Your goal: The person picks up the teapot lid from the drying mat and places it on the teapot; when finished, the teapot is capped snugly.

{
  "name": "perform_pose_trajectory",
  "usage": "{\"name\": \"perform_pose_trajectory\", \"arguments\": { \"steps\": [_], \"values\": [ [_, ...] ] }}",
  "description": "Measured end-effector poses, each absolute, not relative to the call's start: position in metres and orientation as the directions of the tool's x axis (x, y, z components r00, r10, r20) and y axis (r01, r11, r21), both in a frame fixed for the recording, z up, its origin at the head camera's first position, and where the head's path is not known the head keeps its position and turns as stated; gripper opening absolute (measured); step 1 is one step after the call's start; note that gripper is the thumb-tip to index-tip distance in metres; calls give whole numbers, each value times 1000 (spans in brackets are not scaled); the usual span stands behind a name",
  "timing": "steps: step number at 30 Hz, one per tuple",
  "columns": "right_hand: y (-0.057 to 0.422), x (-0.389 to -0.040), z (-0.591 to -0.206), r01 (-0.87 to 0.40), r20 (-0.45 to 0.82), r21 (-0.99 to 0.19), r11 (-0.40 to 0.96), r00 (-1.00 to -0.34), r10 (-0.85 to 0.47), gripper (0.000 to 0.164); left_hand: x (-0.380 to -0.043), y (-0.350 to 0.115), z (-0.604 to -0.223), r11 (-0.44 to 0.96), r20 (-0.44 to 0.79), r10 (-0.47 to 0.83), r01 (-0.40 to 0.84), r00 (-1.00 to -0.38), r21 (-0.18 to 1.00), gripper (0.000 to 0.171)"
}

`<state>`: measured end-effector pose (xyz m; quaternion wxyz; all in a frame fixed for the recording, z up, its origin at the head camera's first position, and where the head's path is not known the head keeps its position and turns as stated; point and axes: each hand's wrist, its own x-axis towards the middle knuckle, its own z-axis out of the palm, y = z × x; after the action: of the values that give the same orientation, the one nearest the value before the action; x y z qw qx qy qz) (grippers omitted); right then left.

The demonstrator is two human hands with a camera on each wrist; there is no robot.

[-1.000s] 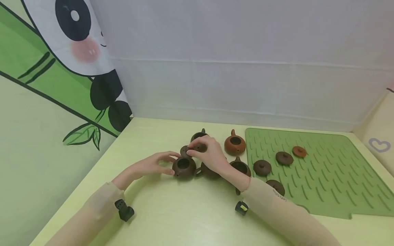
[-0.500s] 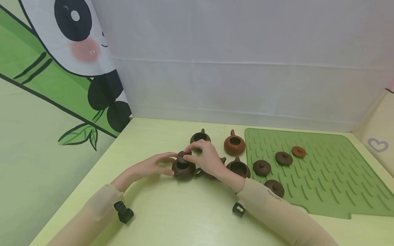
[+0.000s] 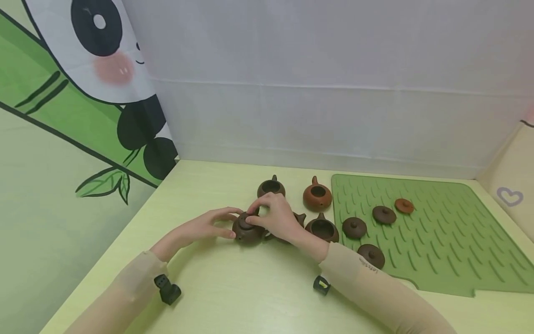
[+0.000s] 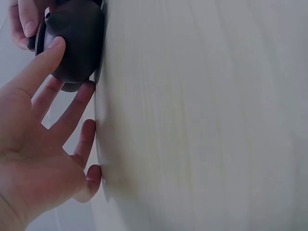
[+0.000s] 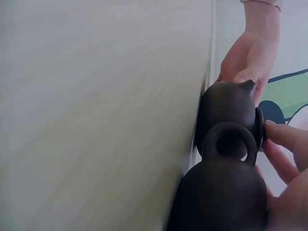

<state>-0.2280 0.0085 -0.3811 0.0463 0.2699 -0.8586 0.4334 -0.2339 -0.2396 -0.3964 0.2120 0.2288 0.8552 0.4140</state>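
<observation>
At the left end of the teapot group, a small dark brown teapot (image 3: 249,236) sits on the table. My left hand (image 3: 202,228) holds its left side, thumb on the body and fingers round the back; the left wrist view shows the outer fingers (image 4: 86,139) spread apart. From above, my right hand (image 3: 275,217) pinches the dark lid (image 3: 244,221) between thumb and fingertips. The lid lies at the teapot's mouth, and in the right wrist view the lid (image 5: 260,126) appears edge-on against the body. The pinching fingers hide its knob.
A second dark teapot (image 5: 219,199) stands close right, mostly hidden by my right hand. Other lidless teapots are a dark one (image 3: 271,187) behind, a reddish one (image 3: 317,198) and a brown one (image 3: 322,229). Several loose lids (image 3: 354,228) lie on or beside the green mat (image 3: 442,232).
My right hand has brought the lid from behind the teapot forward and down onto its mouth, turning it from tilted to nearly flat. The left hand has stayed at the teapot.
</observation>
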Motion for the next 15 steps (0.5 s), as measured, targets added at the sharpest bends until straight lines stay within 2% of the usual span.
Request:
{"name": "perform_pose_trajectory", "arguments": {
  "steps": [8, 15],
  "values": [
    [6, -226, -379, -477, 259, -680, 556, -867, -427, 8, -234, -239, -398, 547, -152, 573, 238, -805, 803, 61],
    [7, -227, -381, -521, 306, -639, 566, -847, -435, 4, -233, -239, -399, 543, -164, 555, 206, -815, 814, 60]
  ]
}}
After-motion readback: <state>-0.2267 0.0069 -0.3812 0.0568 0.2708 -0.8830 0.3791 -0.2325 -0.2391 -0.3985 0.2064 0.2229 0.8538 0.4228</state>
